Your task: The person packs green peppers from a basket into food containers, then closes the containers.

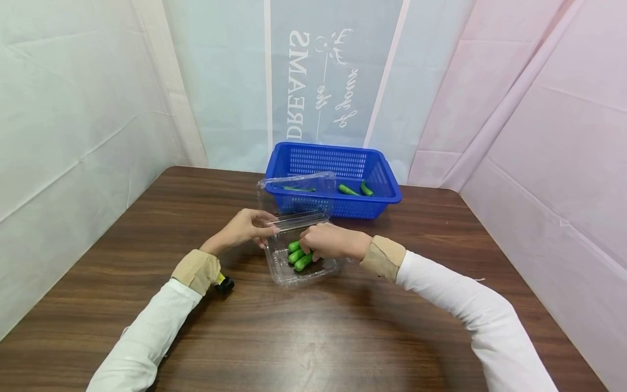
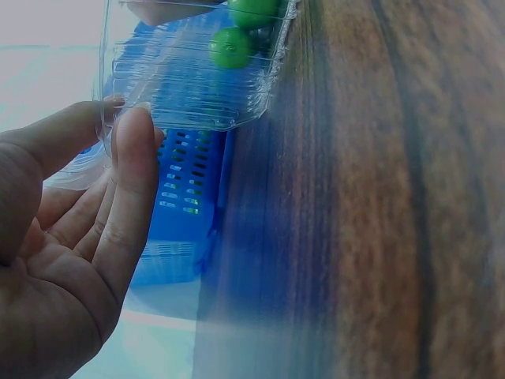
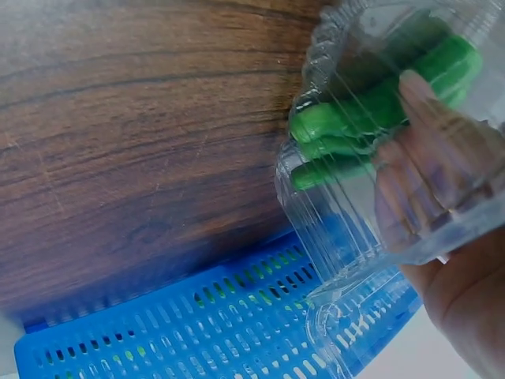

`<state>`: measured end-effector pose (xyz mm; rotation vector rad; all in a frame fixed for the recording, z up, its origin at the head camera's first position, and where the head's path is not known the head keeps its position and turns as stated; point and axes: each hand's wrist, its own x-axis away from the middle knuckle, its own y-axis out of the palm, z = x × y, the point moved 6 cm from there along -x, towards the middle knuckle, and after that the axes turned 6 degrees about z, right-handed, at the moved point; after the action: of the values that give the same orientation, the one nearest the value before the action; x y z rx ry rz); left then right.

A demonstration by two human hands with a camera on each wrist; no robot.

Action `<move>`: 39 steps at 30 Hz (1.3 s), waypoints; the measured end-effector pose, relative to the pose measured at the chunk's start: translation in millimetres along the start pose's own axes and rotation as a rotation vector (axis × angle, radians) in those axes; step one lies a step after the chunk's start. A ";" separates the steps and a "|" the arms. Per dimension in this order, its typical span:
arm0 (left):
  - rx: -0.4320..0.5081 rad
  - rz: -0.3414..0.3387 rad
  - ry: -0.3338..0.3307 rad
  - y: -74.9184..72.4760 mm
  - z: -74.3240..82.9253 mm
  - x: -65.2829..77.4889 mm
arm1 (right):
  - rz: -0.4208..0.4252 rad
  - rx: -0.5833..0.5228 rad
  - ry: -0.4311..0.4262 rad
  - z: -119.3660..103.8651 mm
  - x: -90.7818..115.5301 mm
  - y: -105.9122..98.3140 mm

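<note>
Sleeves (image 1: 458, 288), lower corners | blue basket (image 1: 355, 207), upper centre, behind raised lid (image 1: 296, 197) | green vegetables (image 1: 303, 263), centre, in clear container (image 1: 289, 279), long axes pointing lower left | left hand (image 1: 247, 227) pinching container, right hand (image 1: 330, 239) gripping one vegetable

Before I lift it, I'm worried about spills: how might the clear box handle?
The box probably flexes, its see-through walls looking thin. It may tip backward, as its open lid rises behind. The smooth green vegetables inside would likely slide.
</note>
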<state>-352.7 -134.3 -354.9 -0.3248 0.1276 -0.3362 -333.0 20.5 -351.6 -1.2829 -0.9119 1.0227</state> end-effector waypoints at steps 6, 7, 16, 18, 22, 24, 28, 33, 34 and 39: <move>0.002 -0.009 0.005 -1.3 -0.5 -0.1 | 0.003 0.019 0.002 0.2 -3.9 -0.6; 0.002 -0.010 0.006 -1.6 -0.1 0.0 | 0.007 0.030 0.003 0.2 -4.3 -1.1; -0.008 -0.008 0.018 -5.0 2.3 0.8 | -0.007 -0.001 0.008 2.8 -7.4 -2.1; -0.008 -0.010 0.016 -3.5 2.7 1.1 | -0.016 -0.041 0.011 3.5 -5.6 -2.3; -0.007 -0.018 0.005 -1.0 0.1 -0.7 | -0.038 -0.086 0.014 4.6 -2.1 -2.5; 0.001 -0.017 0.004 -0.9 -4.8 -4.2 | -0.047 -0.101 0.009 4.5 -1.0 -3.8; 0.017 -0.007 0.008 -2.2 -16.9 -11.4 | -0.062 -0.130 0.009 4.8 0.9 -7.5; 0.011 0.010 0.012 -2.7 -24.0 -14.2 | -0.045 -0.167 0.023 8.7 6.1 -16.4; 0.010 0.013 0.014 -2.7 -24.2 -14.1 | -0.032 -0.169 0.025 10.3 7.5 -18.7; 0.014 0.020 0.023 -2.6 -23.8 -13.0 | 0.091 -0.142 0.028 21.0 15.0 -31.4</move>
<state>-369.8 -139.1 -375.6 -0.3057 0.1507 -0.3211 -345.6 41.0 -318.9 -1.4651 -0.9251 1.0225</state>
